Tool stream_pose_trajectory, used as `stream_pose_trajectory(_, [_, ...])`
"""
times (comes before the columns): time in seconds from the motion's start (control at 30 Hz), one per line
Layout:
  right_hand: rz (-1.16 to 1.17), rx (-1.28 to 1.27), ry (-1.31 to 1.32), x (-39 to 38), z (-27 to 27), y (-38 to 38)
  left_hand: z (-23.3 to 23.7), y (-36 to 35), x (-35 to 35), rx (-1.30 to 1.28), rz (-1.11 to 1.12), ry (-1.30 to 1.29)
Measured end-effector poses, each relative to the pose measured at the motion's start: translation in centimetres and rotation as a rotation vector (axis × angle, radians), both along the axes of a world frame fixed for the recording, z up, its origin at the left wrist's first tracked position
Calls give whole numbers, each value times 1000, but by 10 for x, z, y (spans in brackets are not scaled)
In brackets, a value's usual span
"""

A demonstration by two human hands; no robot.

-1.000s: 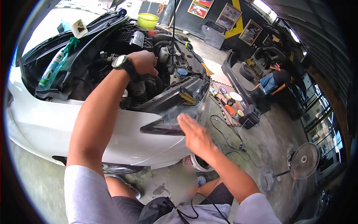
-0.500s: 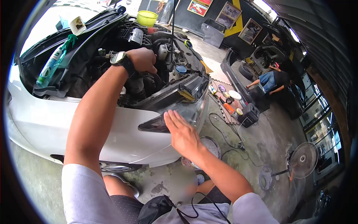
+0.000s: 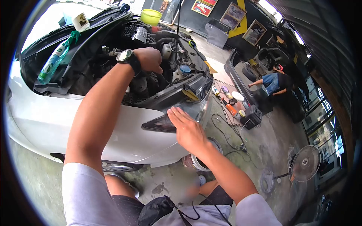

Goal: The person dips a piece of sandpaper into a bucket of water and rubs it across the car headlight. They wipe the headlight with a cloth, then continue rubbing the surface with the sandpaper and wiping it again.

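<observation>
My right hand [image 3: 188,130] lies flat against the clear headlight [image 3: 160,124] of a white car, fingers stretched out together and pointing up and left. My left hand [image 3: 150,60], with a black watch [image 3: 126,56] on the wrist, is over the open engine bay [image 3: 141,88]. Its fingers are curled downward; most of them are hidden, and I cannot make out what they hold, if anything. On the upper edge of the headlight rests a small yellow and black block [image 3: 191,93]. The white fender [image 3: 128,120] runs beneath my left forearm.
A green spray bottle [image 3: 54,62] and a cup [image 3: 81,22] sit by the windshield. A yellow bucket [image 3: 151,17] stands behind the engine. Another bucket [image 3: 192,162] is below my right hand. Cables, tools on a mat [image 3: 230,100], a fan [image 3: 305,162] and another person [image 3: 277,83] are to the right.
The view has shifted slightly, so the car and both hands appear a little farther right. My right hand stays on the headlight, and my left hand stays over the engine bay.
</observation>
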State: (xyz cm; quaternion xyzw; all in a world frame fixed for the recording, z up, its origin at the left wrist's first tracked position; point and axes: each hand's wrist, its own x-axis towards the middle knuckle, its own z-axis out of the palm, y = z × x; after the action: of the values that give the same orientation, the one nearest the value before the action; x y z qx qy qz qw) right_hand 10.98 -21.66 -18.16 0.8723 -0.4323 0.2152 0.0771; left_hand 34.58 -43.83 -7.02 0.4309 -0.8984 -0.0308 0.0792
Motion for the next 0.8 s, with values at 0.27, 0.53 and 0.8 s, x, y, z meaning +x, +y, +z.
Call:
stream_pose_trajectory(0.27, [24,-8,-10,2,-2,-1,-1,2,-1,-73,-26,26])
stream_pose_trajectory(0.53, [40,-5,2,5,-1,1,-4,0,-1,-21,-26,25])
stream_pose_trajectory(0.8, [42,26,-7,4,0,5,-7,-4,2,-62,-54,33])
